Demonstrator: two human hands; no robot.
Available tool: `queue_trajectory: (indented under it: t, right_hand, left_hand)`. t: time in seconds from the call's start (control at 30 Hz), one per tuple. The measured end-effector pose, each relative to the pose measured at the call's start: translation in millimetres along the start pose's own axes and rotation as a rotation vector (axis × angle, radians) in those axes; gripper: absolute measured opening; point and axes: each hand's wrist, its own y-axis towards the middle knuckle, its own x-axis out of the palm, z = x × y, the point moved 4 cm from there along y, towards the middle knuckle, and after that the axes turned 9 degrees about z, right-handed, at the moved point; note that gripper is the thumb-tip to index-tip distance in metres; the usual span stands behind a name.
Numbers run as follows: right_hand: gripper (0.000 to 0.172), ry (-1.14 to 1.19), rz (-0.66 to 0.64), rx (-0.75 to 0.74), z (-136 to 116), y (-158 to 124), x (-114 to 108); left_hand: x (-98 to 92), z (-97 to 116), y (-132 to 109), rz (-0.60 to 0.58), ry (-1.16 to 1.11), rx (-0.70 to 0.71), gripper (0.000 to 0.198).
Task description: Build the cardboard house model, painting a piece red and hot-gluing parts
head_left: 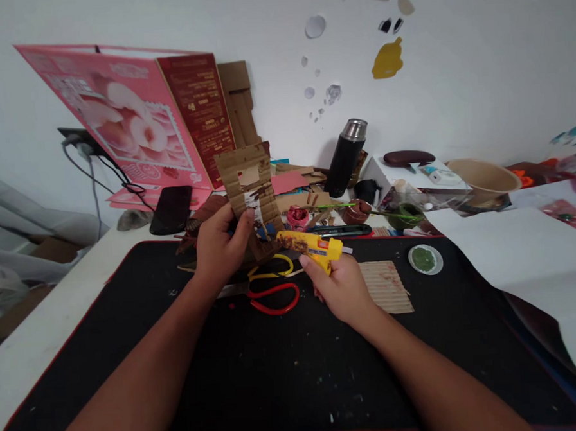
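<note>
My left hand (222,240) pinches a brown corrugated cardboard piece (248,172) between thumb and fingers, holding it upright above the black mat. The cardboard has a torn whitish patch and dark stains. My right hand (338,280) is wrapped round the grip of a yellow glue gun (310,243), whose nozzle points left at the lower right edge of the cardboard; whether they touch is unclear. Below lie scissors with red (276,300) and yellow handles. A flat corrugated piece (386,287) rests on the mat just right of my right hand.
Behind the mat (297,382) stand a pink box (133,114), a black flask (345,158), paint pots (357,212) and a green cutter (341,231). A black phone (171,210) lies at the left. Green paint fills a small dish (425,260); a beige bowl (483,176) is at the right.
</note>
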Motion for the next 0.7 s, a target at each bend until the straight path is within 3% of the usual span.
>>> queue_trajectory:
  t: [0.7]
  right_hand:
    - [0.049,-0.033,-0.002,0.009,0.4,-0.1,0.4]
  left_hand:
    - [0.7,-0.4,-1.4,-0.03,0.016,-0.036,0.022]
